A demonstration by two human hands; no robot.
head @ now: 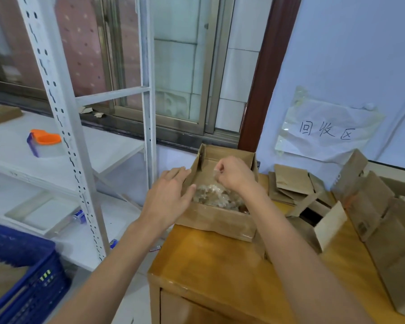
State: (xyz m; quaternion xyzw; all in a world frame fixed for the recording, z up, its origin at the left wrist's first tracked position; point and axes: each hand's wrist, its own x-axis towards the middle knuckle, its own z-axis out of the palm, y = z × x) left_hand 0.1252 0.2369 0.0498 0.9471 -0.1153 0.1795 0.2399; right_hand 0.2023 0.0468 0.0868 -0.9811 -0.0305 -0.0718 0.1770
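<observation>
**1. Work item**
- Cardboard box [216,218]: open at top, stands on far-left part of the wooden cabinet [208,265], just below the window [178,66].
- Contents: crumpled clear plastic [214,195], heaped in the near half of the box. Far half shows bare cardboard floor.

**2. Hands**
- Left hand [171,192]: palm down, fingers nearly straight and laid over the top edge of the box's left wall. Thumb points right, toward the box interior. Not curled round anything; rests on the wall only.
- Right hand [236,175]: above box interior, right of centre. Fingers curled, tips pinching a clear strip [216,170]. The strip hangs down to the plastic heap; whether it is joined to the heap cannot be told (blurred).
- Hands are apart; the open box lies btwn them.

**3. Surroundings**
- Right of box, on cabinet: flattened cardboard pile [290,183], far side; small open carton [313,216], near side, flaps up.
- Far right: tall cartons [372,206], standing close together.
- Wall behind: paper sign [327,132] w/ handwritten characters, under clear film.
- Left: white rack [63,136] w/ perforated uprights. On its upper shelf, a container w/ orange lid [45,142].
- Near left, low: blue crate [21,277].
</observation>
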